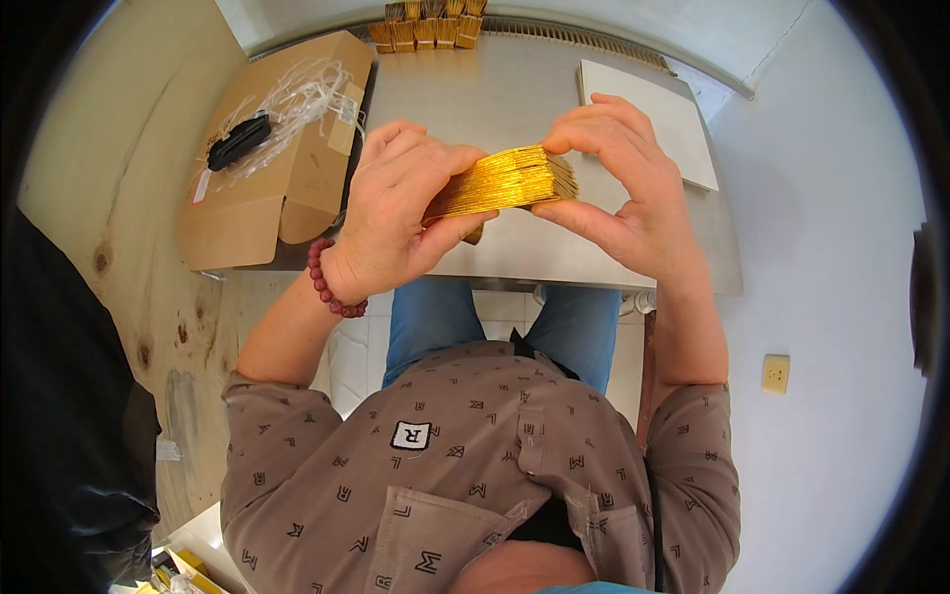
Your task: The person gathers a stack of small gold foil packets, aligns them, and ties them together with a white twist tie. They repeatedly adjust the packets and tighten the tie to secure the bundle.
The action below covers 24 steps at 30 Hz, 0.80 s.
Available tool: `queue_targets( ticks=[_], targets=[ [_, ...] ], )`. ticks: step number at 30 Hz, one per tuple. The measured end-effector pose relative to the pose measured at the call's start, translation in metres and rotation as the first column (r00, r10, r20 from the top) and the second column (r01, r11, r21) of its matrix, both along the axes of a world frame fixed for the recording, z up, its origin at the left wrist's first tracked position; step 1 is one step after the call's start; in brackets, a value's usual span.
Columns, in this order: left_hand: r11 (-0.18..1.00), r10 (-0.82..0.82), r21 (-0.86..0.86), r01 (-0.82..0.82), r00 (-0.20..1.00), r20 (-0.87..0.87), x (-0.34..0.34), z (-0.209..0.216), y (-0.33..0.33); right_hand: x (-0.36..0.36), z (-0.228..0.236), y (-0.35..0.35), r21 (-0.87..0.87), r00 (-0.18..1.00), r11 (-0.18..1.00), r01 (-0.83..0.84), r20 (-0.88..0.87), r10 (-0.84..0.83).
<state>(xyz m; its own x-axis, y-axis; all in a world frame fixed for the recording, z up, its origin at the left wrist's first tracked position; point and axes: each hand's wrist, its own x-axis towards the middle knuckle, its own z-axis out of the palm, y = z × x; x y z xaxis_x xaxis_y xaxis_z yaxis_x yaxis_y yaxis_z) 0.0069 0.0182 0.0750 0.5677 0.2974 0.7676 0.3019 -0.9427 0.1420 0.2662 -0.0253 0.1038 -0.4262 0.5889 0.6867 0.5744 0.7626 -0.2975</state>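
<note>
A thick stack of gold, shiny-edged strips [505, 181] is held up in front of me, above the near part of the table. My left hand [391, 198], with a dark red bead bracelet [332, 287] at its wrist, grips the stack's left end between fingers and thumb. At the other end, my right hand [618, 178] pinches it, fingertips on top and thumb underneath. The layers fan slightly at the right end, where brownish edges show. A small brown-gold piece [475, 236] shows below the stack by my left thumb; I cannot make out what it is.
On the metal table [524, 99], several tied bundles [426, 30] stand at the back. An opened cardboard box [317, 188] is at the left, with clear plastic strips [307, 94] and a black object [238, 142] on it. White sheets [653, 119] lie at the right, near the wall.
</note>
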Motion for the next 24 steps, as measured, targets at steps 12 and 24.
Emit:
queue_targets(
  ticks=[12, 24],
  targets=[
    [0.984, 0.097, -0.171, -0.054, 0.963, 0.252, 0.018, -0.014, -0.012, -0.032, -0.018, -0.005, 0.157, 0.98, 0.968, 0.197, -0.01, -0.197],
    [0.915, 0.139, -0.401, -0.036, 0.963, 0.232, 0.017, -0.033, -0.015, -0.028, -0.029, 0.0, -0.033, 0.985, 0.985, 0.167, 0.045, -0.165]
  ],
)
